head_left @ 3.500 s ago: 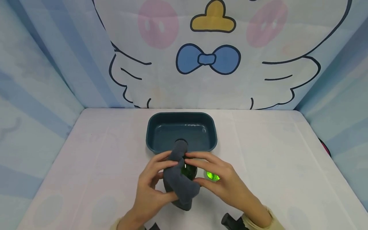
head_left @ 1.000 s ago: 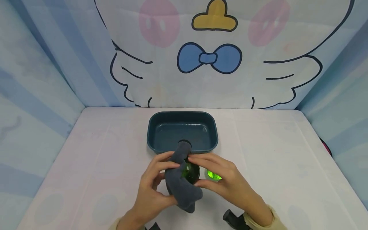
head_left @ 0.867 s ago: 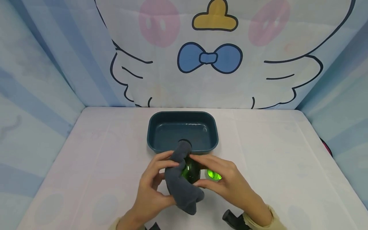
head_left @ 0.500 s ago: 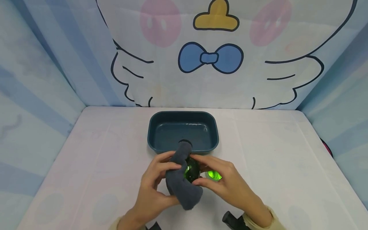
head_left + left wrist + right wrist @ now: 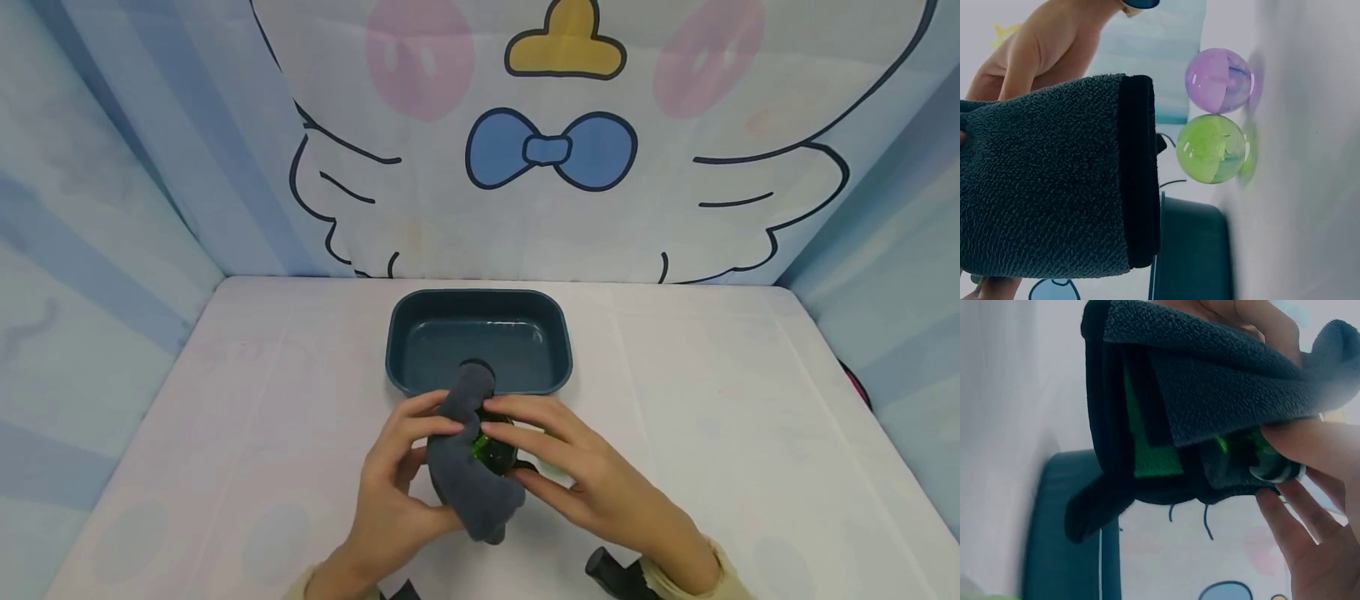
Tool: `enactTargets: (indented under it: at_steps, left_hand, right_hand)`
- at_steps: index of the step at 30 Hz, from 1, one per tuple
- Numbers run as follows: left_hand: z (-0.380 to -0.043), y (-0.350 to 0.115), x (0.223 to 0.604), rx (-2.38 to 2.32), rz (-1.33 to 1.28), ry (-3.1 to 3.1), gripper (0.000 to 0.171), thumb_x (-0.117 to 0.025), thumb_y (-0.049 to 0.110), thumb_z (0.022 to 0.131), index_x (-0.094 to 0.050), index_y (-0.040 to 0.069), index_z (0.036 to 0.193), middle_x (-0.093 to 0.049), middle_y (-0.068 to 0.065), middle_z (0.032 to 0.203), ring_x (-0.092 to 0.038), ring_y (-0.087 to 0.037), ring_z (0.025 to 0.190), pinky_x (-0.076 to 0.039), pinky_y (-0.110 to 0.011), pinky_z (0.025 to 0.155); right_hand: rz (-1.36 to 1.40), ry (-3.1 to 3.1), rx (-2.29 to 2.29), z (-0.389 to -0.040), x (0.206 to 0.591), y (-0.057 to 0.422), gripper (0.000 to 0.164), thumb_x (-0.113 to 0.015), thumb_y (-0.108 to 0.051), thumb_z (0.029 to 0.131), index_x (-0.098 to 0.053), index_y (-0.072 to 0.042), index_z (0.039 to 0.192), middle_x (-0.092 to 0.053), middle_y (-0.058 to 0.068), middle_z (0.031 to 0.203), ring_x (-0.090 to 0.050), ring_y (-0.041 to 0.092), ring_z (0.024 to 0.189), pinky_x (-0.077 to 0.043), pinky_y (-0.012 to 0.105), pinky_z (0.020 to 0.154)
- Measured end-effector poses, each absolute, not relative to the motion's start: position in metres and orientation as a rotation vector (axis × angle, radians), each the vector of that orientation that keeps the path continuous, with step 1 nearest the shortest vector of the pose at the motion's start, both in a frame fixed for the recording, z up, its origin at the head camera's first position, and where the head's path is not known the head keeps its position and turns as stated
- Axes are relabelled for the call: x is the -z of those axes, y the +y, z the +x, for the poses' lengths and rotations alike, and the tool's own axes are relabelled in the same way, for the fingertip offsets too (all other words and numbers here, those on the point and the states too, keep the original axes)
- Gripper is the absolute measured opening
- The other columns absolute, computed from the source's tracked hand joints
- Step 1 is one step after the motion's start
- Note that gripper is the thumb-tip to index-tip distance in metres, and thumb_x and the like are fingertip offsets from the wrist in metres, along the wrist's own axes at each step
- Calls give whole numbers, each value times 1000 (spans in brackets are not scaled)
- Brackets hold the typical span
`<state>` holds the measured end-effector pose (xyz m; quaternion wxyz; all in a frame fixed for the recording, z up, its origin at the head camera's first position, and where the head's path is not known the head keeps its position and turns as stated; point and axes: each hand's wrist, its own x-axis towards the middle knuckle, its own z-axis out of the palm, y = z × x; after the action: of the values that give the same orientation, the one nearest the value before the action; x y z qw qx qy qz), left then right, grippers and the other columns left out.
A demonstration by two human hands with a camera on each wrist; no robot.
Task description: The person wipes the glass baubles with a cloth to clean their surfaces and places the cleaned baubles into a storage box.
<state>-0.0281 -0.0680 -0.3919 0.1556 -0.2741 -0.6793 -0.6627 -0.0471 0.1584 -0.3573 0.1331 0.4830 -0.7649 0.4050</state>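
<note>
Fuzzy gray cloth (image 5: 463, 479) slightly farther left

left hand (image 5: 393, 487): fingers (image 5: 429, 428) curled | right hand (image 5: 592, 464): fingers bent, apparently pinching

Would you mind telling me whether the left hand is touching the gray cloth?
Touching: the head view shows the left hand gripping the gray cloth, with a fingertip lying over the fabric.

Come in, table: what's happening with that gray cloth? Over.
Left hand gripping gray cloth. Right hand holding shiny green object, partly covered by the cloth. Dark tray beyond; no obstruction seen, but cloth hides object's full shape. Over.
</note>
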Motion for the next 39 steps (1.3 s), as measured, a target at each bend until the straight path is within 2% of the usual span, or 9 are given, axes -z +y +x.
enactTargets:
  at_steps: [10, 15, 19, 28, 34, 39]
  left_hand:
    - [-26, -69, 391, 1959, -780, -1994, 65, -86, -10, 68, -58, 3, 125, -46, -18, 141, -49, -22, 130, -58, -32, 87]
    - [-25, -69, 390, 1918, -799, -2018, 67, -87, -8, 67, -58, 6, 126, -46, -17, 141, -48, -21, 130, -58, -33, 85]
    - [-25, -68, 389, 1888, -800, -2024, 66, -87, -9, 67, -58, 5, 125, -47, -17, 140, -48, -21, 130, -59, -34, 83]
    - [-26, -67, 388, 1887, -798, -1985, 66, -88, -9, 65, -59, 4, 122, -48, -18, 137, -49, -22, 127, -60, -33, 81]
    - [-27, -66, 389, 1894, -811, -1971, 64, -88, -8, 66, -59, 3, 122, -49, -19, 136, -51, -22, 127, -60, -33, 81]
    - [-26, -65, 390, 1899, -792, -1983, 63, -87, -8, 66, -59, 3, 122, -48, -19, 137, -50, -22, 128, -60, -33, 81]
  right_hand:
    - [1304, -2279, -1239, -47, 359, 159, 49, -64, -25, 96, -55, -6, 140, -52, 12, 142, -51, 22, 129, -48, 22, 102]
    - [1137, -2376, -1464, -45, 360, 158, 59, -77, -11, 86, -55, -7, 140, -58, 9, 134, -62, 17, 116, -58, 27, 87]
    - [1031, -2450, -1584, -43, 361, 156, 61, -76, -6, 85, -53, -10, 142, -60, 7, 132, -63, 16, 113, -60, 30, 82]
    - [1063, -2514, -1462, -40, 355, 158, 71, -76, -12, 87, -43, -14, 150, -52, 4, 144, -53, 18, 131, -55, 30, 95]
    - [1322, -2284, -1293, -45, 354, 163, 50, -69, -19, 94, -54, -6, 140, -49, 12, 145, -47, 23, 134, -44, 26, 108]
    - [1452, -2136, -1242, -51, 357, 160, 41, -63, -15, 98, -57, -3, 136, -51, 16, 143, -46, 27, 134, -43, 29, 109]
